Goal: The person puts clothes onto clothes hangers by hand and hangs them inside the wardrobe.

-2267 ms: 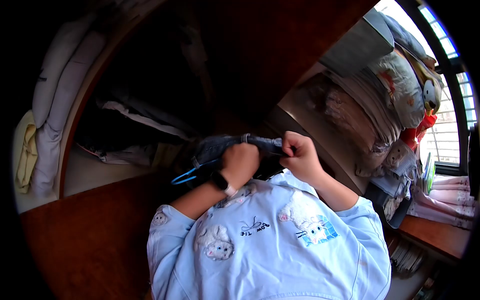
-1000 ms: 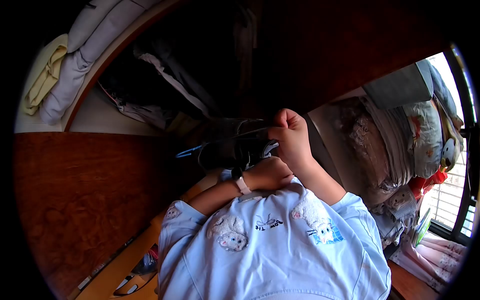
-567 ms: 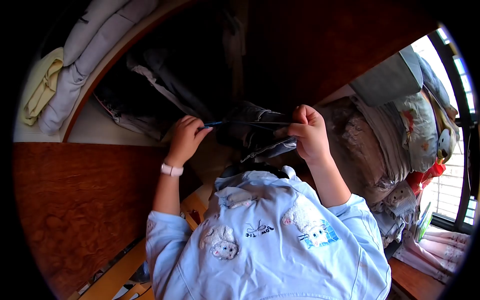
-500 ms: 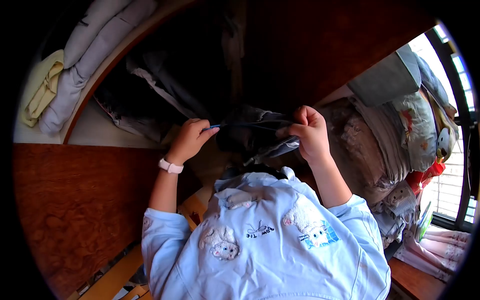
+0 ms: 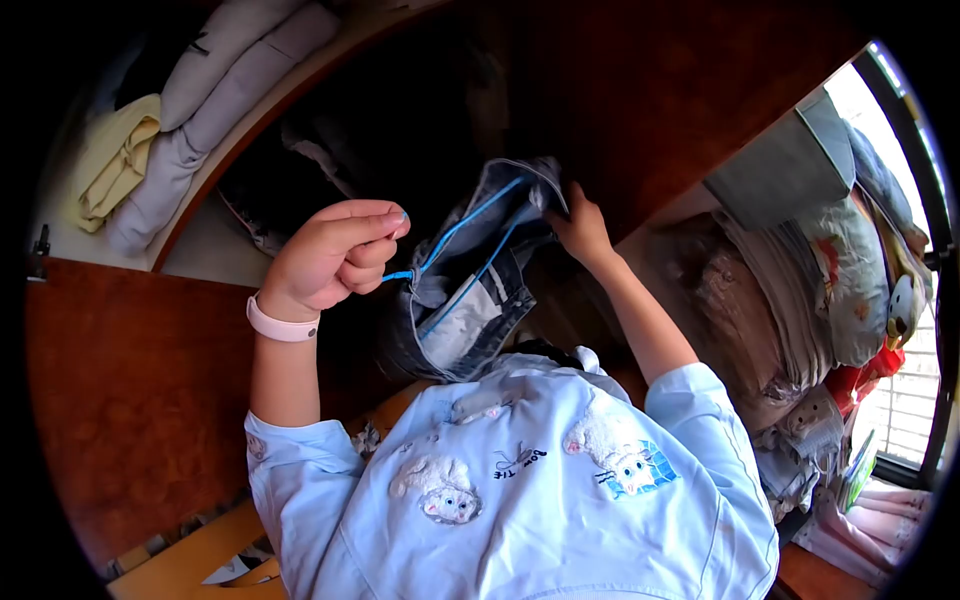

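Observation:
Dark blue jeans (image 5: 512,305) hang in front of my chest with the waist spread open and a pale lining showing. A thin blue hanger (image 5: 470,215) runs through the waist opening, and its hook end sticks out to the left. My left hand (image 5: 345,250), with a pink band on the wrist, is closed beside that hook end, its lower fingers against it. My right hand (image 5: 582,225) grips the top right edge of the waistband, its fingers partly hidden behind the cloth.
On the left stands a wooden panel (image 5: 150,400) below a shelf with rolled grey clothes (image 5: 195,130) and a yellow cloth (image 5: 120,165). Dark clothes lie inside the cabinet. At right are stacked bedding (image 5: 770,300), a grey box (image 5: 780,165) and a barred window (image 5: 900,400).
The jeans have been raised and turned, and their waist has opened wide. My left hand has moved left and nearer the camera; my right hand has shifted slightly left along the waistband.

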The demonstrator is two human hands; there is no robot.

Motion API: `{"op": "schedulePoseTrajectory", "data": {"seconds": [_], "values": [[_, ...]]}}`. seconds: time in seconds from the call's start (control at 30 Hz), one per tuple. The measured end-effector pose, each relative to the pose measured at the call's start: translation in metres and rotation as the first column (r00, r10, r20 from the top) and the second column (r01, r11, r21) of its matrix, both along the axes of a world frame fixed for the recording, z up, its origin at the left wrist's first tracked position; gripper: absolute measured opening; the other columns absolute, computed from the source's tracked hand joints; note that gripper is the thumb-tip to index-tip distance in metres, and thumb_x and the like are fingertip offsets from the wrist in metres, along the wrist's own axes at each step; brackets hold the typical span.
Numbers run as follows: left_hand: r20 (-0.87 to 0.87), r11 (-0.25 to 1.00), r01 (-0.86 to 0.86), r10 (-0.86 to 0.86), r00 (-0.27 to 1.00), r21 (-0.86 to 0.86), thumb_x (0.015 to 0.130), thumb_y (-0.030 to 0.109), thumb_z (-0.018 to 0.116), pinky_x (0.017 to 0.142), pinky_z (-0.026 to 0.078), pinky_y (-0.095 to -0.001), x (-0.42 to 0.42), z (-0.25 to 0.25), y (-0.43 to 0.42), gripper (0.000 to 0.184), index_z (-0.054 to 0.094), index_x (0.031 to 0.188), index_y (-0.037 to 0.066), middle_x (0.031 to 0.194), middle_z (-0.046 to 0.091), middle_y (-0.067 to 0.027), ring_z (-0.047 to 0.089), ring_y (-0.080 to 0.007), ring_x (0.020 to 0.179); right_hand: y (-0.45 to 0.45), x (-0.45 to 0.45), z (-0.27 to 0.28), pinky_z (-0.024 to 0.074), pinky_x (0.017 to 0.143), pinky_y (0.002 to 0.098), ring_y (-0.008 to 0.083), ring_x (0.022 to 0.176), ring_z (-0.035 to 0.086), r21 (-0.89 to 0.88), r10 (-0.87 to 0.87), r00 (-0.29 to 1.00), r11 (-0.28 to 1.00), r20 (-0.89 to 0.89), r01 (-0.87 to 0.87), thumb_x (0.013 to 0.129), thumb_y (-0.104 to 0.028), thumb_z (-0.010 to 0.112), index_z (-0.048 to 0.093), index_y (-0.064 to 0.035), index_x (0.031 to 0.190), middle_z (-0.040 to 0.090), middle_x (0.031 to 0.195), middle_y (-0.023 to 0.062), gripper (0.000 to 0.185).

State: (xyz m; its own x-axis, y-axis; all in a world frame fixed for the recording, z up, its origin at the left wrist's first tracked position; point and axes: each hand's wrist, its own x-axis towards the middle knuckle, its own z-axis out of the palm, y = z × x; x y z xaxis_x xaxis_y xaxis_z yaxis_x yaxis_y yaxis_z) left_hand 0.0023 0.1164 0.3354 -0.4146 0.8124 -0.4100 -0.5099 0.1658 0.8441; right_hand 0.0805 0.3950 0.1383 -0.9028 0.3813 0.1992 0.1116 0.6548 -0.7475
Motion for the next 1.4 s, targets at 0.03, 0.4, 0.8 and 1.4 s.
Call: {"op": "schedulePoseTrajectory", "data": {"seconds": [0.03,0.4,0.8,1.4], "values": [[0.074,0.999,-0.025,0.026,0.997,-0.022,0.092,0.015,0.042,0.036,0.013,-0.0178,0.002,0.001,-0.001,0.016,0.044,0.078,0.007,0.049,0.023,0.01,0.018,-0.0004,0.037,-0.013,-0.01,0.012,0.0478,0.067,0.0427,0.0388,0.073,0.059,-0.007,0.012,1.0,1.0,-0.003,-0.012,0.078,-0.027,0.059,0.048,0.0001,0.101,0.06,0.073,0.0229,0.037],[0.536,0.872,-0.471,0.462,0.706,-0.132,0.089,0.012,0.045,0.037,0.014,-0.0195,0.014,-0.038,-0.038,0.014,0.044,0.075,0.01,0.051,0.023,0.0084,0.018,-0.0036,0.039,-0.087,-0.04,0.054,0.0463,0.058,0.0427,0.0373,0.065,0.057,-0.157,0.254,0.959,0.949,-0.126,-0.272,0.078,-0.016,0.053,0.06,0.0012,0.07,0.056,0.068,0.0232,0.02],[0.426,0.855,-0.496,0.51,0.747,-0.153,0.091,0.013,0.044,0.036,0.014,-0.0185,0.044,-0.015,-0.034,0.01,0.047,0.081,0.01,0.051,0.021,0.0096,0.018,-0.0025,0.038,-0.112,-0.031,0.11,0.0412,0.05,0.0401,0.0376,0.056,0.051,0.031,0.491,0.817,0.861,-0.303,-0.507,0.078,-0.011,0.057,0.052,0.0017,0.065,0.05,0.059,0.0215,0.019],[-0.952,0.904,-0.334,0.193,-0.237,0.267,0.081,0.01,0.056,0.066,0.047,-0.0326,0.087,-0.145,-0.001,0.016,0.057,0.092,-0.003,0.092,0.056,-0.0185,0.058,-0.0286,0.079,-0.112,0.041,0.13,0.0401,0.044,0.0366,0.0331,0.051,0.053,-0.148,0.575,0.679,0.704,-0.456,-0.695,0.081,-0.016,0.055,0.049,-0.0014,0.066,0.049,0.053,0.0158,0.022]]}}
